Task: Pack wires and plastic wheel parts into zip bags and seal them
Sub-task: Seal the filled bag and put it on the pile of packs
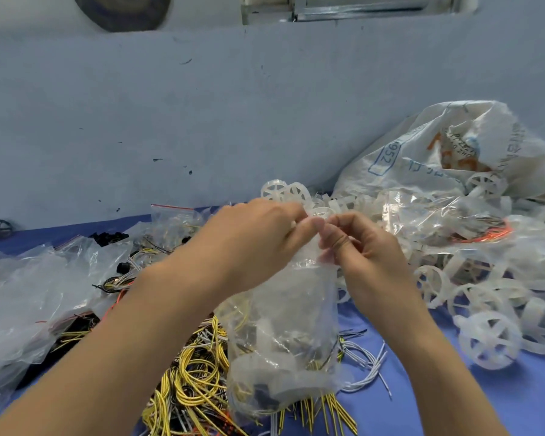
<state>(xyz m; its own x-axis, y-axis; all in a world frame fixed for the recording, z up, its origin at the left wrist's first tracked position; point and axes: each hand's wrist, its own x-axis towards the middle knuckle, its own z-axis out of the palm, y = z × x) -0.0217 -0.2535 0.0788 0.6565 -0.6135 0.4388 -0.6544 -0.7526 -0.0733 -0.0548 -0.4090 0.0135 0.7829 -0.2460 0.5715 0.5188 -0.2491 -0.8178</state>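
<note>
Left hand (258, 237) and right hand (356, 247) both pinch the top edge of a clear plastic zip bag (283, 341), fingertips meeting at its mouth, fingers curled tight on the film. Bag hangs upright between the forearms, lifted above the blue table cover (501, 401); wires and a pale plastic part sit inside, contents blurred. Below it, a heap of yellow and black wires (195, 372); white wires (365, 360) just right. Translucent white plastic wheel parts (488, 338) piled right, near a large white printed sack (447, 146). Filled clear bags (22, 297) lie left.
</note>
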